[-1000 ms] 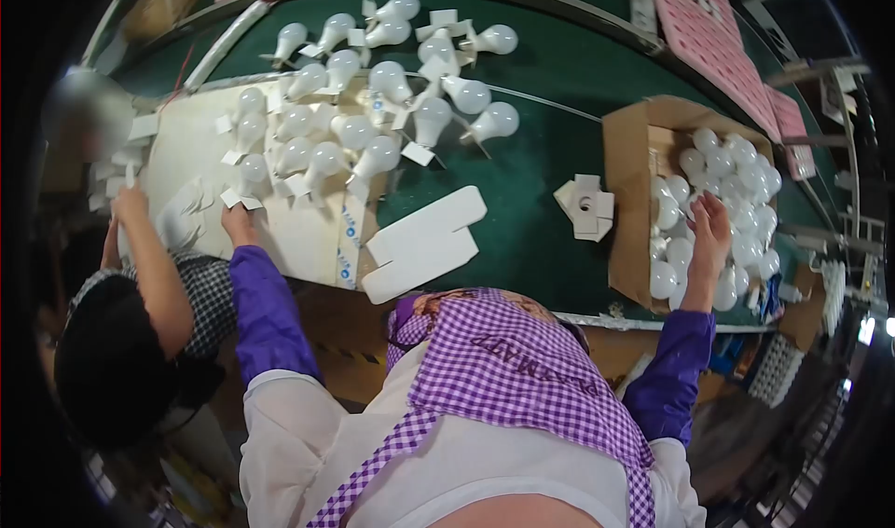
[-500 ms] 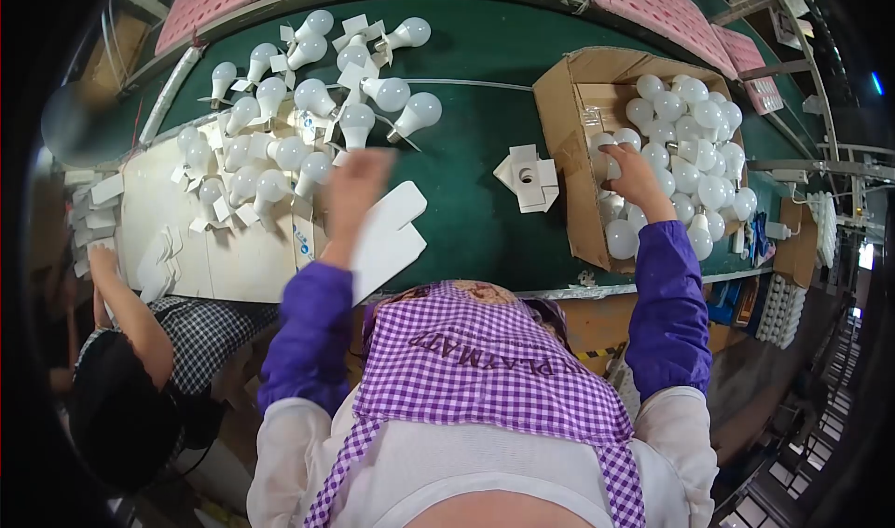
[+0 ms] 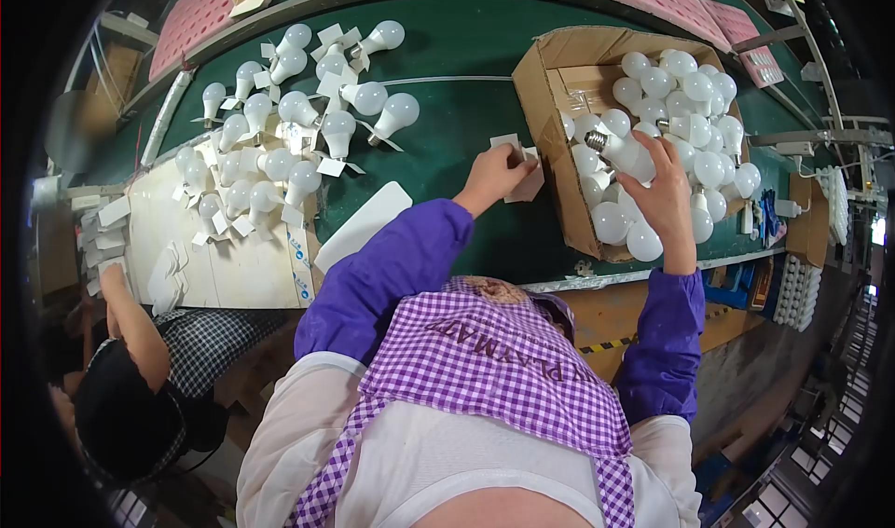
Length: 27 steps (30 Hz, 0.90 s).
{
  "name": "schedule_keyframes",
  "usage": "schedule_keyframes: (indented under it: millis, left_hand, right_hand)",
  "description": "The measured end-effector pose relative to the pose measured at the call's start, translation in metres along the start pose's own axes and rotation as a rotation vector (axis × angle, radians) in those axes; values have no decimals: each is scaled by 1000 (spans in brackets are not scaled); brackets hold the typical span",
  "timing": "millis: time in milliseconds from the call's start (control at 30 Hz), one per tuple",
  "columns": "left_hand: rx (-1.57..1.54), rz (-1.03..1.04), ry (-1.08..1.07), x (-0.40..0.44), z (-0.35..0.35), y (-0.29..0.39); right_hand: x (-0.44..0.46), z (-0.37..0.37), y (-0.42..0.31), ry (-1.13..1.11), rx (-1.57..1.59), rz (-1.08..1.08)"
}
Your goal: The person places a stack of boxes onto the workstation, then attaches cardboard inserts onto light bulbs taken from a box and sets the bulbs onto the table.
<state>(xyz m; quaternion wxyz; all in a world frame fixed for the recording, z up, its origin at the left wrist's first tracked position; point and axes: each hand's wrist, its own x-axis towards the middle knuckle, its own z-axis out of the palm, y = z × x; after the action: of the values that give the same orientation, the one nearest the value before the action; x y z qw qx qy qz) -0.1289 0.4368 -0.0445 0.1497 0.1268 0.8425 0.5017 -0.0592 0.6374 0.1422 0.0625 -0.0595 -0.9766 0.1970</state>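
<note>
My left hand (image 3: 494, 176) grips a folded white card piece (image 3: 529, 181) on the green table, just left of the cardboard box (image 3: 545, 90). Over the box, my right hand (image 3: 660, 197) has its fingers around a light bulb (image 3: 630, 155), whose metal screw base points to the upper left. Several white bulbs (image 3: 709, 169) lie heaped in the box beneath. On the left side of the table stand several bulbs with white card pieces around their bases (image 3: 337, 135). A flat white card (image 3: 365, 222) lies near my left forearm.
A co-worker (image 3: 130, 379) sits at the left, one hand at a stack of white cards (image 3: 110, 239). A pale board (image 3: 200, 272) lies on the green table (image 3: 447, 118). Pink perforated trays (image 3: 653, 1) are behind a metal rail. Blue items lie right of the box.
My left hand has moved right from the bulb group to the folded card piece and taken hold of it. My right hand has raised a bulb from the heap. The view has shifted.
</note>
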Motion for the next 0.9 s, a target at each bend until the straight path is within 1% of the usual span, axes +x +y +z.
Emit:
schedule_keyframes:
  millis: [100,133,267,367,400,467,533,633,667,700,733,767,833,867,900]
  left_hand:
    - [-352,-162,-95,-8,-9,-23]
    - [-463,-155,-46,-19,-24,-6]
    - [-773,-279,-121,-59,-81,27]
    - [-937,-204,-135,-81,-103,42]
    - [-932,-204,-182,-85,-106,38]
    - [-981,-197,-208,-92,-109,37]
    - [-1019,-199,-197,-98,-113,35]
    - [-1505,-222,-140,-113,-124,30]
    - [-1458,-203,-102,-115,-121,22]
    - [-1300,-251,13,-118,-118,26]
    - [-1197,-231,96,-126,-116,24]
    - [-1091,-211,169,-131,-117,20]
    - [-987,-202,203,-139,-127,4]
    - [-941,-196,203,-143,-132,-3]
    - [-924,-191,277,-152,-137,-9]
  right_hand:
    - [-6,2,-22,-11,124,27]
    - [-9,4,-32,9,126,-10]
    - [-13,23,-61,-2,86,-254]
    - [-15,36,-82,-75,64,-300]
    - [-15,39,-88,-89,103,-312]
    - [-16,42,-96,-131,164,-343]
    - [-17,49,-103,-152,222,-346]
    - [-18,64,-109,-207,321,-297]
    - [-21,69,-112,-243,357,-270]
    - [-24,74,-116,-278,385,-236]
    - [-26,82,-119,-264,343,-320]
    - [-27,90,-124,-280,350,-338]
    - [-31,100,-135,-301,349,-356]
    - [-30,100,-141,-365,397,-356]
    - [-30,95,-147,-398,438,-296]
